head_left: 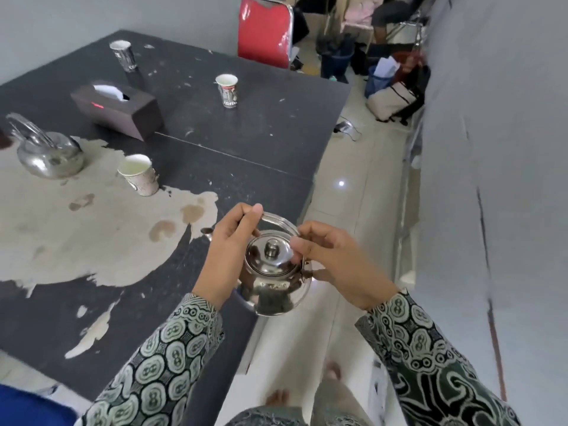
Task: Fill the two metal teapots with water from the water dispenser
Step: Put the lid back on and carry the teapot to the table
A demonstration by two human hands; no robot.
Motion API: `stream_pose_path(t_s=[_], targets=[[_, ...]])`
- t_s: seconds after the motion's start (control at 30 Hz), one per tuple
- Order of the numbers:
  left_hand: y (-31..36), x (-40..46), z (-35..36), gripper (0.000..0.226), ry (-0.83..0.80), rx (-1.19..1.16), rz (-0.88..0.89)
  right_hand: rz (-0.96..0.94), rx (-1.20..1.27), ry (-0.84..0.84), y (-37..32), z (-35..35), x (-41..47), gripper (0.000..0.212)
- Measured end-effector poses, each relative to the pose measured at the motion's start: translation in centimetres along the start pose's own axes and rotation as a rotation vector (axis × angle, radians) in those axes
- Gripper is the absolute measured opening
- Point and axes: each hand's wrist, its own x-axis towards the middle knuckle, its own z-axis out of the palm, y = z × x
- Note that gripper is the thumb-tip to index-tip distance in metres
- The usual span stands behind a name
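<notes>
1. The dark table fills the left of your view; its black coating is peeled away in a wide pale patch on the near-left side.
2. A red chair stands at the table's far edge, with bags and bins on the tiled floor beyond it.
3. The nearer metal teapot is in your hands at the table's near right corner, partly out past the edge over the floor. Its lid is on, knob up, so you cannot see what is inside. Its bail handle stands raised behind the lid.
4. The second metal teapot sits far left on the peeled patch, lid off, handle up. You cannot tell whether it holds water.
5. A dark tissue box lies between the cups, white tissue poking from its slot.
6. Your left hand grips the raised handle, thumb on top and fingers curled round it.
7. Your right hand pinches the lid's right rim with curled fingertips.
8. Three paper coffee cups stand on the table: the nearest cup just right of the second teapot, its pale inside showing no clear contents; one cup mid-table; one cup at the far side.
</notes>
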Motion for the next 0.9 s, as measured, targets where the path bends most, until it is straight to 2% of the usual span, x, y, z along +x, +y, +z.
stream_pose_path(t_s=[0.13,0.33,0.47,0.67,0.9], targets=[[0.6,7.1,1.2,0.036,0.094,0.046,0.023,-0.051,0.001,-0.144,-1.7,-3.2,7.0,0.016],[1.4,18.7,3.4,0.028,0.454,0.241,0.159,-0.117,-0.072,-0.313,-4.8,-7.8,20.3,0.016],[1.1,24.4,4.5,0.045,0.643,0.258,0.134,-0.144,-0.068,-0.397,-7.2,-9.4,28.3,0.014],[0.6,31.1,3.5,0.055,0.732,0.551,0.082,-0.172,-0.039,-0.499,-11.6,-8.5,39.5,0.015],[2.8,38.7,-1.3,0.062,0.757,0.814,0.145,-0.214,-0.045,-0.568,-16.4,-5.8,50.0,0.012]])
